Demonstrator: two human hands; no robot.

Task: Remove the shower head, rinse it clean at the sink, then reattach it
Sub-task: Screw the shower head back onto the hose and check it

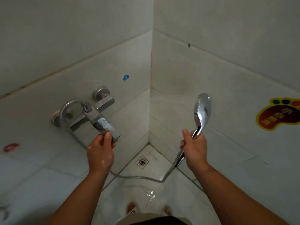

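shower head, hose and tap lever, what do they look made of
Shower head: chrome finish, mirror-bright with clear reflections; solid metal or plated plastic, cannot tell.
Hose: probably flexible metal, silvery, bent in a smooth arc; any ribbing is too fine to see.
Tap lever: metal, blocky, polished but with dull cloudy spots.
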